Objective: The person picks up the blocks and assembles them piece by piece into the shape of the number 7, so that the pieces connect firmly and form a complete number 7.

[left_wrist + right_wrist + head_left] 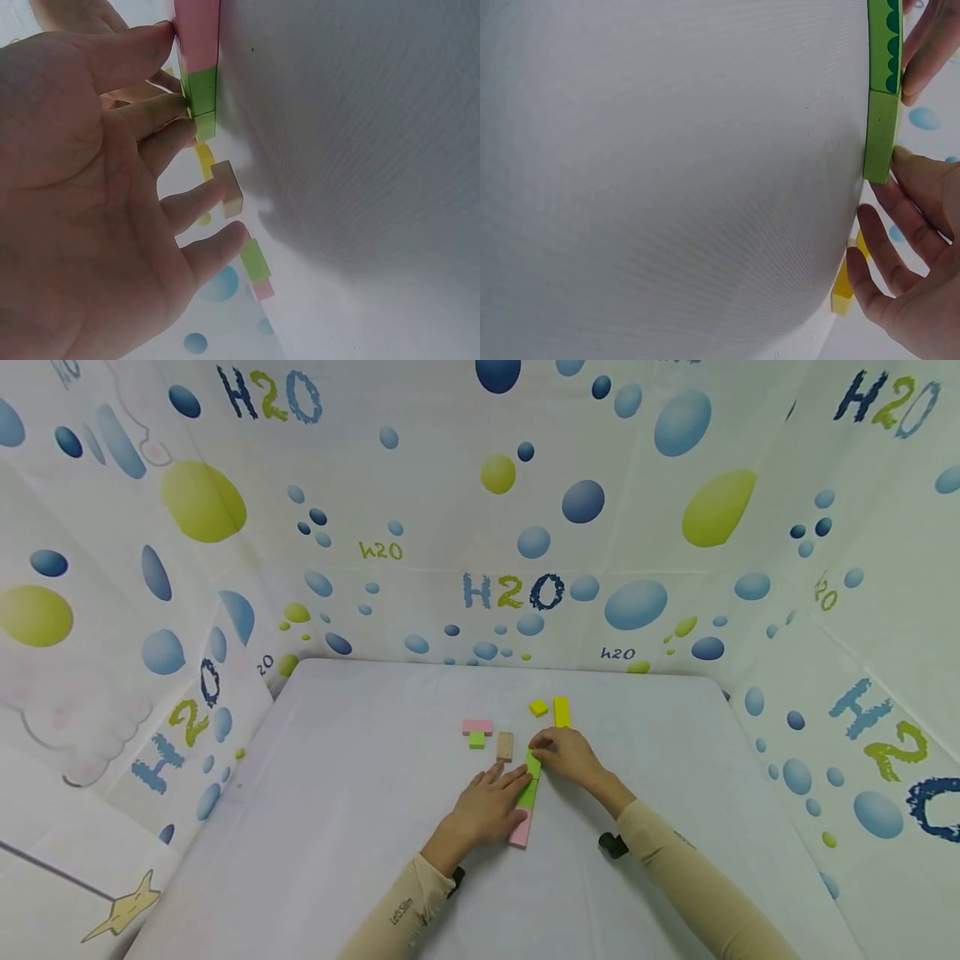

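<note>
Right hand (568,756) pinches the far end of a light green block (533,763) between thumb and fingertips, while the left hand (483,810), fingers spread, lies along the same row on a white table (360,827), its thumb at a pink block (521,833). Plain-sided, the light green block butts against a deeper green block (528,794), which meets the pink one nearest the person; the three make a straight line between the hands. Just left of the row sits a wooden block (506,745), close to the left fingertips. Beyond, a pink bar (477,725) and a small green block (477,742) form a T; past the right hand lie a yellow bar (562,710) and a small yellow block (538,707). Only the right wrist view reveals dark green scallops (893,45) on the deeper green block's side; only the head view takes in both beige sleeves (690,868) and the backdrop's (427,493) readable "H2O" lettering.
</note>
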Demonstrator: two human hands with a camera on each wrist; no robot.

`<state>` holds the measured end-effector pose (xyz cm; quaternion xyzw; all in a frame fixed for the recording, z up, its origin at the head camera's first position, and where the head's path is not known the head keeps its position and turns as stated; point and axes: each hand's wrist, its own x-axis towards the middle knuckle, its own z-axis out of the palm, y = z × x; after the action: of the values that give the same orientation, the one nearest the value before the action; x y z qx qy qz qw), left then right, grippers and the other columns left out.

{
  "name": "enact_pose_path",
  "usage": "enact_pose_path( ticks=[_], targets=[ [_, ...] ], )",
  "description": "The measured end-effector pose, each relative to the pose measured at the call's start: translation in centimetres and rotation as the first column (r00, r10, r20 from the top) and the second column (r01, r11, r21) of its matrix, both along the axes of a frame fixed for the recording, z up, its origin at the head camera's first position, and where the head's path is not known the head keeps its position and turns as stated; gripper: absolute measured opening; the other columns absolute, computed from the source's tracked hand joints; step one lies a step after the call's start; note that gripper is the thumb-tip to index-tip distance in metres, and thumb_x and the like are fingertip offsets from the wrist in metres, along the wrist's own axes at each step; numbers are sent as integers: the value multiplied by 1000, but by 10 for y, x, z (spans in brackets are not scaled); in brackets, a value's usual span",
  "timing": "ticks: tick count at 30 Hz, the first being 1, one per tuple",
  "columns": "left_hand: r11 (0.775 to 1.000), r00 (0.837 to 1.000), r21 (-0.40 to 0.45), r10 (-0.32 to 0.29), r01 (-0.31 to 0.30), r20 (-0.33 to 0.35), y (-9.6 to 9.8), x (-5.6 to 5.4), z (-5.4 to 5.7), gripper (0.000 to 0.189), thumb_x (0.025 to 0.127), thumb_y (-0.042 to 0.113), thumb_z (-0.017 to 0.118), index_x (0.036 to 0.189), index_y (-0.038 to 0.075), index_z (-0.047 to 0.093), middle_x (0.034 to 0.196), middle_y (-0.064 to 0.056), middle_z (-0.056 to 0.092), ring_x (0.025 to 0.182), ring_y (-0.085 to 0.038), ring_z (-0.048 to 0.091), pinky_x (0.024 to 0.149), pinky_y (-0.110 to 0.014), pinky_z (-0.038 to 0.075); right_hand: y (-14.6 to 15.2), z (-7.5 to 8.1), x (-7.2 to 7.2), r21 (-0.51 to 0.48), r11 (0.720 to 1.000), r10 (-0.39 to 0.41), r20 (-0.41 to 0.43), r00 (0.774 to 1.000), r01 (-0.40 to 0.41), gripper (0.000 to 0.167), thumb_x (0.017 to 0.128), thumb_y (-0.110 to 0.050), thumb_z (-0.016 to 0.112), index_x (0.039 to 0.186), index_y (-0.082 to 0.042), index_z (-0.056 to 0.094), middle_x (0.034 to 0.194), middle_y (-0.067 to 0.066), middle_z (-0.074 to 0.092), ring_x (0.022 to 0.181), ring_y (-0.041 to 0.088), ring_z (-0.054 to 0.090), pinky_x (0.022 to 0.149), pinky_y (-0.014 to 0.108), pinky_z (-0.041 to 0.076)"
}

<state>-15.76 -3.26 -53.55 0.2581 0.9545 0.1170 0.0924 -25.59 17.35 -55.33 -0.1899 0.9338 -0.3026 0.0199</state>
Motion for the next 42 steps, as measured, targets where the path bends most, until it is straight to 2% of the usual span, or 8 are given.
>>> enact_pose_path(
  ticks=[10,21,30,42],
  targets=[
    [1000,1000,2,0,0,-1,-1,-1,-2,62,104,41,61,161,22,43,168,6,37,156,-33,28,121,-55,33,-1,-5,-2,-28,999,15,-14,1000,-15,6,96,-12,76,102,-12,77,95,-1,76,97,21,69,94,46,54],
    [1000,1000,0,-5,5,-4,-1,-3,-3,63,104,42,62,161,21,43,168,5,37,156,-33,28,121,-56,34,-2,-5,-2,-31,999,11,6,1000,-11,5,96,-13,76,101,-13,78,96,-1,76,98,20,69,96,45,53],
    [1000,1000,6,-3,3,9,-1,-3,-3,64,104,42,62,161,21,43,168,6,36,157,-32,27,121,-56,33,-2,-6,-3,-20,999,28,-7,1000,-28,5,97,-17,75,97,-13,78,95,-3,76,96,18,69,94,45,54],
    [1000,1000,19,-4,4,6,-2,-1,-2,64,103,41,64,160,20,44,168,5,37,156,-33,28,120,-56,34,-1,-5,-2,-33,997,75,-8,997,-76,5,99,-14,73,96,-13,76,93,-3,75,92,15,66,90,44,54]
  ],
)
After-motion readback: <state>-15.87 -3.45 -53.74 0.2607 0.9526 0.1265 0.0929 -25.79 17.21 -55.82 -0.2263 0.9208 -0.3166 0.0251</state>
